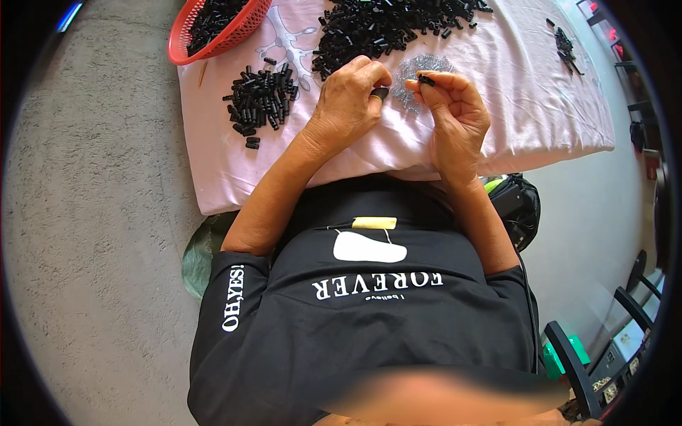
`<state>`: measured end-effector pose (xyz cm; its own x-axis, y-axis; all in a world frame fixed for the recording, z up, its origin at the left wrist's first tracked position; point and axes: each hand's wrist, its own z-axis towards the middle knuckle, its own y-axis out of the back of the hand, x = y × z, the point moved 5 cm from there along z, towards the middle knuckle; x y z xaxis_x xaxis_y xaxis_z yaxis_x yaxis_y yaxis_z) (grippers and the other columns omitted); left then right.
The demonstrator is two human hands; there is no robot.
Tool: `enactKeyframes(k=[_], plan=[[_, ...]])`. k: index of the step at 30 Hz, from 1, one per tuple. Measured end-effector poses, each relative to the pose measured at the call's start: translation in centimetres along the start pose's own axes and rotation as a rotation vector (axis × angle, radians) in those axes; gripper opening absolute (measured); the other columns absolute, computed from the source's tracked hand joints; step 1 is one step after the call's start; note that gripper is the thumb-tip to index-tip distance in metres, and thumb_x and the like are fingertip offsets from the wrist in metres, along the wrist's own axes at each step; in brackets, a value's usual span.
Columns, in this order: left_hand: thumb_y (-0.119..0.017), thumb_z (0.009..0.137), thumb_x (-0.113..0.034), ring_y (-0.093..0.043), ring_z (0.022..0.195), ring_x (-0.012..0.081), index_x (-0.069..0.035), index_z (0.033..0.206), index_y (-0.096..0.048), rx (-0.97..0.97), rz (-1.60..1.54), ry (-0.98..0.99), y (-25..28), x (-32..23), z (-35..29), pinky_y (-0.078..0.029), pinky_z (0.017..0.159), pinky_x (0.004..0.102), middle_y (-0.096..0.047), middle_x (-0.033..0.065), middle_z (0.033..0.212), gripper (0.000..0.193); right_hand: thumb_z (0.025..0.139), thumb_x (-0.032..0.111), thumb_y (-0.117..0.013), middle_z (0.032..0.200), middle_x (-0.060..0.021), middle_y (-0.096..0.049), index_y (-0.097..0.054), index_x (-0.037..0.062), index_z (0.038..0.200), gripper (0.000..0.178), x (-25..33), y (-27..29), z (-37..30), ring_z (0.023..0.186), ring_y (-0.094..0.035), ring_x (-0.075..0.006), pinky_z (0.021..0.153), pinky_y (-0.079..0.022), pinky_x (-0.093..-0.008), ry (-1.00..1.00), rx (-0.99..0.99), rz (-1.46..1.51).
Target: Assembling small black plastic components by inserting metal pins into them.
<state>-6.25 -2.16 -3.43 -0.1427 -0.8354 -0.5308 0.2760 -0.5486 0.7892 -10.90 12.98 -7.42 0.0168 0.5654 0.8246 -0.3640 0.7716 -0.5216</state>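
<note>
My right hand [460,117] pinches a small black plastic piece [427,80] between thumb and fingertips, just above the cloth. My left hand [348,103] is closed, its fingers curled toward the thumb. At the thumb tip sits a dark oval bit [380,93]; whether it is a thumb cover or a held part I cannot tell. Between and beyond the hands lies a patch of tiny silvery metal pieces [419,67]. A big heap of black plastic parts [369,32] spreads behind them. Left of my left hand is a smaller pile of short black cylindrical parts [261,99].
A red plastic basket [226,34] of black parts stands at the table's far left corner. The table wears a pale pink cloth [526,106]. Some black parts [565,51] lie at the far right. A thin wooden stick [202,74] rests near the basket.
</note>
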Motion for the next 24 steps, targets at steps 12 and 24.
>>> enactKeyframes(k=[12,24], plan=[[-0.057,0.075,0.012,-0.068,0.082,0.0241,0.000,0.100,-0.067,-0.021,-0.027,-0.011,0.4,0.1,-0.1,-0.056,0.074,0.0325,-0.064,0.0117,0.092,0.029,0.094,-0.009,-0.062,0.103,-0.0104,-0.071,-0.065,-0.0032,0.109,0.016,0.1,0.1,0.1,0.099,-0.072,-0.0196,0.089,-0.057,-0.0269,0.059,-0.031,0.032],[-0.063,0.082,0.006,-0.068,0.083,0.0253,-0.001,0.103,-0.067,0.011,0.045,0.038,1.1,1.1,-0.4,-0.056,0.076,0.0339,-0.064,0.0126,0.094,0.023,0.091,-0.011,-0.064,0.107,-0.0109,-0.071,-0.068,-0.0036,0.107,0.018,0.0,0.0,0.2,0.099,-0.071,-0.0185,0.092,-0.057,-0.0288,0.101,0.000,0.025]])
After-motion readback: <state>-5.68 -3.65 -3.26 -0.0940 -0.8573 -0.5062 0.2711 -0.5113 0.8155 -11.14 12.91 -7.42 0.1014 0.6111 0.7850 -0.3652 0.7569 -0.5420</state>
